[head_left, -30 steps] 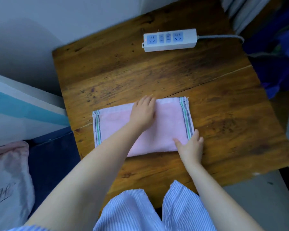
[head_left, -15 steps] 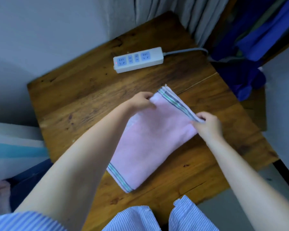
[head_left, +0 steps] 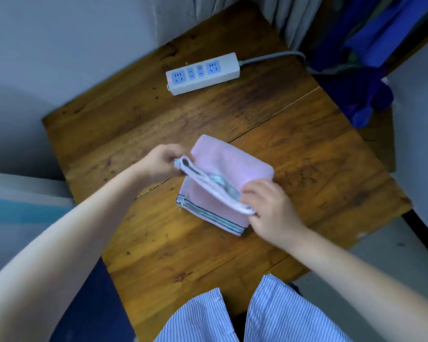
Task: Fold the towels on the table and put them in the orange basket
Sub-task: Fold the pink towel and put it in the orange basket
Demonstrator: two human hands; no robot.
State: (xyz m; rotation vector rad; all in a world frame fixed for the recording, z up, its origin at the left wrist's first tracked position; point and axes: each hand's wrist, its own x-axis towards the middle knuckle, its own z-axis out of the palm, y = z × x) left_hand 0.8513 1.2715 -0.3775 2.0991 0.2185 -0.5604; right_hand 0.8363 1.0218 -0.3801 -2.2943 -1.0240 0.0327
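Note:
A pink towel point(head_left: 232, 164) with green and dark striped ends lies on the wooden table point(head_left: 183, 248), partly doubled over on itself. My left hand point(head_left: 162, 162) pinches one corner of the striped end that is lifted above the lower layer. The other corner of that same end is pinched by my right hand point(head_left: 269, 208). The towel's lower striped end rests flat on the wood near me. No orange basket is in view.
A white power strip point(head_left: 203, 72) with a grey cable lies at the table's far side. Grey curtains point(head_left: 289, 16) and blue cloth point(head_left: 371, 45) hang at the far right. A wall runs along the left. My striped shirt hem point(head_left: 257, 314) covers the near edge.
Both hands took the striped right end of the flat towel, lifted it and carried it over toward the other end. The towel now lies doubled and turned diagonal. The view shifted too.

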